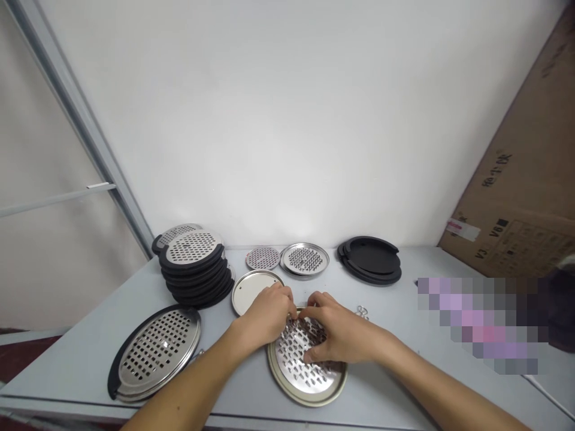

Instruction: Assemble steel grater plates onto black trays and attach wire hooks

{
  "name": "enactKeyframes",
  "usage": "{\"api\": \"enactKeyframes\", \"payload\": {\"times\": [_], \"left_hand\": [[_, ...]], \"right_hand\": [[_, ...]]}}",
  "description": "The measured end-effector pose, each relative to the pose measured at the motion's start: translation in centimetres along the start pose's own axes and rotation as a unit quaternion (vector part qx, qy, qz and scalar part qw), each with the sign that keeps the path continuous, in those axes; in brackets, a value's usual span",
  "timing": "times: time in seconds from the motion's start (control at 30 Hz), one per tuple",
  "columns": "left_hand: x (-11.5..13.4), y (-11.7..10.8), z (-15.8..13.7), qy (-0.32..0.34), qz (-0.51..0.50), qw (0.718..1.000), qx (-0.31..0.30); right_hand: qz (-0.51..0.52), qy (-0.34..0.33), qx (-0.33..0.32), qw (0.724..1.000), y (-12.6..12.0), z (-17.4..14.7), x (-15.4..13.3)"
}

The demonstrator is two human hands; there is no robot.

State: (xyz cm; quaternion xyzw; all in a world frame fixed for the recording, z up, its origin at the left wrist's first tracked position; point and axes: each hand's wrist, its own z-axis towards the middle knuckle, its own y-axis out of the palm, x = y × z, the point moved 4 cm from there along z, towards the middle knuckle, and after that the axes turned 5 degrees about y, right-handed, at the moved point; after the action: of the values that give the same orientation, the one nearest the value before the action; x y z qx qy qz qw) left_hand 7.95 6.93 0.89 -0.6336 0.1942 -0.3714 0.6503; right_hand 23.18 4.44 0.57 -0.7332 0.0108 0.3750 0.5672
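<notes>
In front of me a round metal grater disc (299, 362) lies in a shallow, pale-rimmed round pan (309, 400). My left hand (269, 311) is at the disc's far edge with its fingers pinched together; whatever sits between the fingertips is hidden. Across the same disc reaches my right hand (336, 329), its thumb resting on the perforated face and its bent forefinger near the left fingertips. Thumb and forefinger of that hand are apart. Just behind the left hand is a plain round metal plate (251, 288) with small holes near its rim.
Left, black-rimmed grater discs form a stack (197, 281), with another black-edged grater (155, 347) nearer me. Along the wall are a small perforated disc (263, 258), a grater disc (305, 260) and black round holders (371, 260). Small metal rings (362, 311) lie right; a cardboard box (516, 179) stands beyond.
</notes>
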Motion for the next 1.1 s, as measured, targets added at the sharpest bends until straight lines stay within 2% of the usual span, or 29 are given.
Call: {"api": "enactKeyframes", "payload": {"times": [0.23, 0.37, 0.47, 0.57, 0.67, 0.87, 1.1], "left_hand": [[-0.2, 0.2, -0.3, -0.016, -0.018, 0.999, 0.047], [-0.6, -0.5, -0.4, -0.031, -0.055, 0.996, 0.065], [-0.3, -1.4, -0.6, -0.024, -0.100, 0.991, 0.083], [0.7, -1.7, -0.7, 0.003, -0.159, 0.985, 0.065], [2.0, -1.1, -0.8, 0.024, -0.185, 0.982, 0.030], [3.7, 0.0, -0.9, 0.064, -0.159, 0.985, 0.024], [4.2, -0.7, -1.2, 0.102, -0.154, 0.983, -0.009]], "right_hand": [[0.045, -0.003, -0.008, 0.999, -0.6, 0.0, 0.3], [0.070, -0.014, -0.012, 0.997, -1.4, 0.0, 0.5], [0.073, -0.019, 0.010, 0.997, -2.0, 0.1, 0.7], [0.061, -0.011, 0.047, 0.997, -2.4, 0.3, 1.3], [0.051, 0.007, 0.055, 0.997, -2.4, 0.4, 2.1], [0.041, 0.022, 0.042, 0.998, -1.7, 0.7, 3.1], [0.023, 0.018, 0.049, 0.998, -1.6, 0.7, 3.1]]}}
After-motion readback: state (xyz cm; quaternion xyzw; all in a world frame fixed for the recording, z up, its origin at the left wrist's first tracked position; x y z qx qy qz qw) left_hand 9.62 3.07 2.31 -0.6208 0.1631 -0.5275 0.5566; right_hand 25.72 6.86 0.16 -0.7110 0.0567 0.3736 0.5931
